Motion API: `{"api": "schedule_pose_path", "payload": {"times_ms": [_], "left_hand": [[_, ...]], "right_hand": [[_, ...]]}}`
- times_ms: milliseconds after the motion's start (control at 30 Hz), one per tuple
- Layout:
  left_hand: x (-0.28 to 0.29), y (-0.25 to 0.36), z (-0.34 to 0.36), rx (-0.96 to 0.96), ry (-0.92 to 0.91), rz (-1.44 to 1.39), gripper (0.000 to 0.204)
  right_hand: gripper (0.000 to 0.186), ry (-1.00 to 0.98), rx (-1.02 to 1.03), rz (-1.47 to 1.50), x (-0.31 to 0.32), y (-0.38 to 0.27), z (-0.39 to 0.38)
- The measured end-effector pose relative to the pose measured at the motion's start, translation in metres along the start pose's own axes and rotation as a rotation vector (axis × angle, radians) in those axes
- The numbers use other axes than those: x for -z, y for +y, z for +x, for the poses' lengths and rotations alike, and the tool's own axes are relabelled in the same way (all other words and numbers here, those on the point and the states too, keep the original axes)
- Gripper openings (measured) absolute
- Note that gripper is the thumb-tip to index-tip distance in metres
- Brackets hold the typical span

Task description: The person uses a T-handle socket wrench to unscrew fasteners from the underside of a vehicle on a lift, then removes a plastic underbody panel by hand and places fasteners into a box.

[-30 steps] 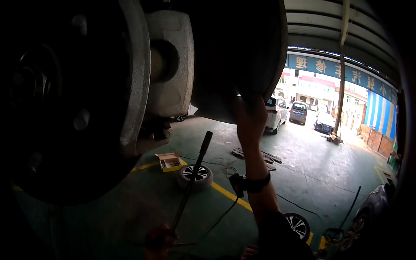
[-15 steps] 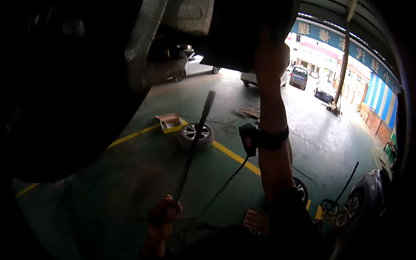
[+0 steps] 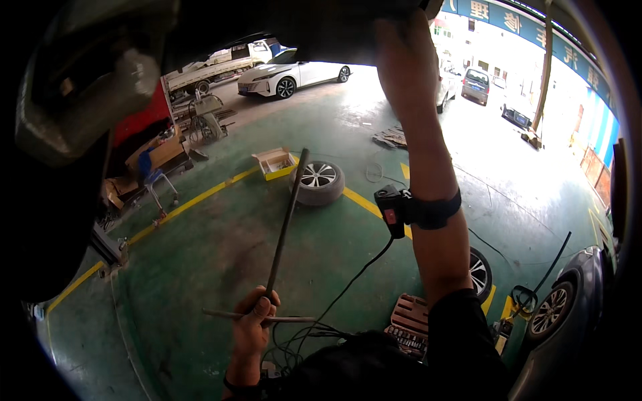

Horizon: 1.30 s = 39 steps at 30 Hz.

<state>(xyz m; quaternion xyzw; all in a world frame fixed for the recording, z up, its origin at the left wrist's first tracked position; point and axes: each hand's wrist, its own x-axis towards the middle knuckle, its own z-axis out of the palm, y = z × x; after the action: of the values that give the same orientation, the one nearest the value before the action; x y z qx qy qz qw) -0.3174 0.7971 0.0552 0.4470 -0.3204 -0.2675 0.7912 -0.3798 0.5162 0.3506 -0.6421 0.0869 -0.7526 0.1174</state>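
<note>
My left hand is closed around a long dark T-handle wrench, gripping it where the thin crossbar meets the shaft. The shaft points up and slightly right. My right arm reaches high, and my right hand is up against the dark underside of a raised vehicle. Its fingers are lost in shadow, so what they touch or hold does not show. A strapped black device with a cable sits on my right wrist.
A rough metal part hangs close at upper left. On the green floor lie a wheel, an open yellow box, a socket set case and loose cables. A dark car stands at right, a white car farther back.
The view has shifted, showing more floor and the parked white car. The wrench's crossbar now shows clearly. My left hand still grips the wrench, and my right arm stays raised.
</note>
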Motion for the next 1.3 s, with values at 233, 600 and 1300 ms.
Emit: {"api": "schedule_pose_path", "payload": {"times_ms": [233, 600, 1300], "left_hand": [[-0.027, -0.009, 0.005, -0.011, 0.131, 0.054, 0.030], [-0.050, -0.004, 0.017, 0.017, 0.046, 0.141, 0.032], [-0.091, -0.075, 0.111, 0.162, 0.180, 0.409, 0.027]], "right_hand": [[0.032, 0.098, 0.245, 0.162, 0.004, 0.032, -0.019], [0.048, 0.166, 0.478, 0.225, 0.006, 0.057, -0.020], [0.027, -0.545, -0.680, 0.456, 0.025, 0.163, -0.261]]}}
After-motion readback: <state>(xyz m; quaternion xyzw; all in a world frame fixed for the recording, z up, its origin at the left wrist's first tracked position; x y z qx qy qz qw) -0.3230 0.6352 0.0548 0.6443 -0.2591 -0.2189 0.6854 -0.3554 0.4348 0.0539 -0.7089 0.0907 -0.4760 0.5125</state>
